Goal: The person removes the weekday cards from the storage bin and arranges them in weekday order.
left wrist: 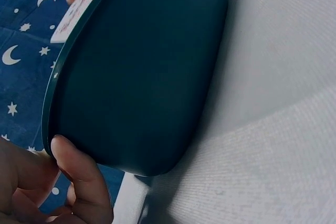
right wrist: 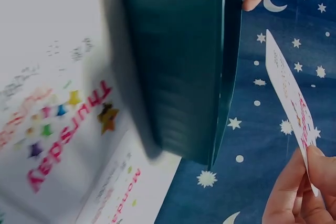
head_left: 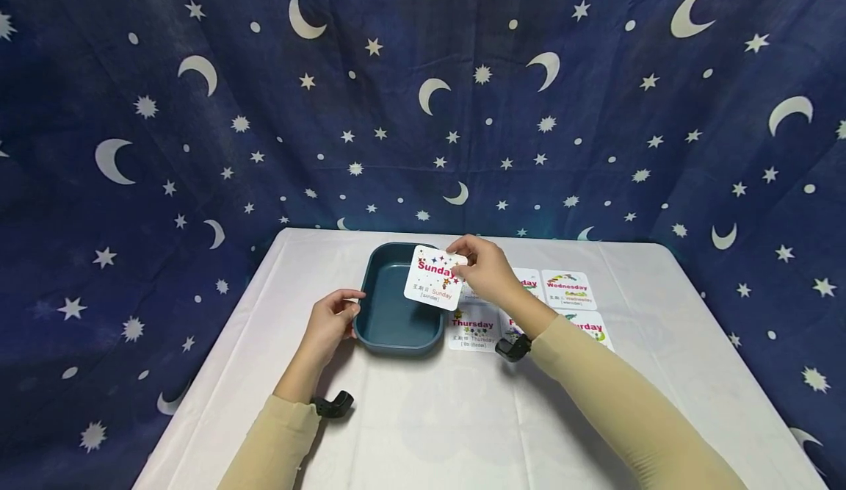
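My left hand [head_left: 330,321] pinches the left rim of a dark teal rectangular tray [head_left: 396,349], thumb and fingers on its edge. In the left wrist view the thumb lies against the outer wall of the tray [left wrist: 142,77]. My right hand [head_left: 490,273] pinches a white square card [head_left: 426,284] by its right edge. "Sunday" is printed on it in red, with small stars. The card is tilted above the right part of the tray, overlapping its rim in the head view. Seen from the right wrist, the card [right wrist: 289,98] stands nearly edge-on between thumb and fingers.
To the tray's right lie several similar cards in two rows, among them Thursday [head_left: 472,334], Wednesday [head_left: 570,289] and one ending in "urday" [head_left: 591,328]. My right forearm partly covers them. A white cloth [head_left: 423,416] covers the table; a star-patterned blue curtain [head_left: 396,108] hangs behind.
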A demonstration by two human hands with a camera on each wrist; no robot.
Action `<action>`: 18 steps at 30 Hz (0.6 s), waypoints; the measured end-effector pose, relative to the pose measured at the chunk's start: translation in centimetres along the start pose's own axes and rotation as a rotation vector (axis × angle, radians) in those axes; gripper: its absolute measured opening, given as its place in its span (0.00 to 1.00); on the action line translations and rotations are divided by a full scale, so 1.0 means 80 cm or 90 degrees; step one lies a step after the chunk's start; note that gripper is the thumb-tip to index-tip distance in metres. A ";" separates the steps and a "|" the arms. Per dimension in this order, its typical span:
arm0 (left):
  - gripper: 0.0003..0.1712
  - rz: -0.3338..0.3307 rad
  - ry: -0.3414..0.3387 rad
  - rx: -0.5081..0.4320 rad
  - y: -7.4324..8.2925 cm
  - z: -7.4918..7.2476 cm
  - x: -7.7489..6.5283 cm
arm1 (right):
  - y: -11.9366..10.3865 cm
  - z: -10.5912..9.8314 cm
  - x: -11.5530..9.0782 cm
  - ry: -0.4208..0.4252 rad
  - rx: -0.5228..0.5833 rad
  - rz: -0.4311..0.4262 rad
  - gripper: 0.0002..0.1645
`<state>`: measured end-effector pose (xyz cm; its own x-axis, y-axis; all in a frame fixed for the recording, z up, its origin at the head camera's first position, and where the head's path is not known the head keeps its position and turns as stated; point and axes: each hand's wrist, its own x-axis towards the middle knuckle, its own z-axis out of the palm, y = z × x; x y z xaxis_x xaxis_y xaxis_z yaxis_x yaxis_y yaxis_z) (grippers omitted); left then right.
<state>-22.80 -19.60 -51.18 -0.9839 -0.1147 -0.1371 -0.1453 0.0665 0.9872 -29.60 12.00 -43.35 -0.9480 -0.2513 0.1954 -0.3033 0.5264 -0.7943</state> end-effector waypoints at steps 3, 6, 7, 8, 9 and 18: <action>0.15 0.001 -0.003 -0.003 0.000 0.000 0.000 | 0.005 -0.012 -0.013 -0.005 0.002 0.005 0.20; 0.15 0.004 -0.004 0.003 0.000 -0.001 0.001 | 0.012 -0.022 -0.025 -0.009 0.010 0.021 0.20; 0.15 0.005 -0.004 0.005 0.001 -0.001 0.000 | 0.015 -0.025 -0.029 -0.013 0.014 0.027 0.20; 0.15 0.005 -0.004 0.008 0.001 -0.002 0.000 | 0.018 -0.028 -0.033 -0.017 0.018 0.034 0.20; 0.15 0.005 -0.004 0.010 0.001 -0.002 0.000 | 0.021 -0.030 -0.038 -0.022 0.023 0.040 0.19; 0.16 0.000 -0.004 0.009 0.001 -0.003 0.001 | 0.050 -0.040 -0.078 -0.060 0.024 0.054 0.19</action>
<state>-22.88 -19.83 -51.10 -0.9846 -0.1077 -0.1378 -0.1468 0.0802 0.9859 -25.24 18.28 -45.89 -0.9563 -0.2830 0.0731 -0.2166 0.5183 -0.8273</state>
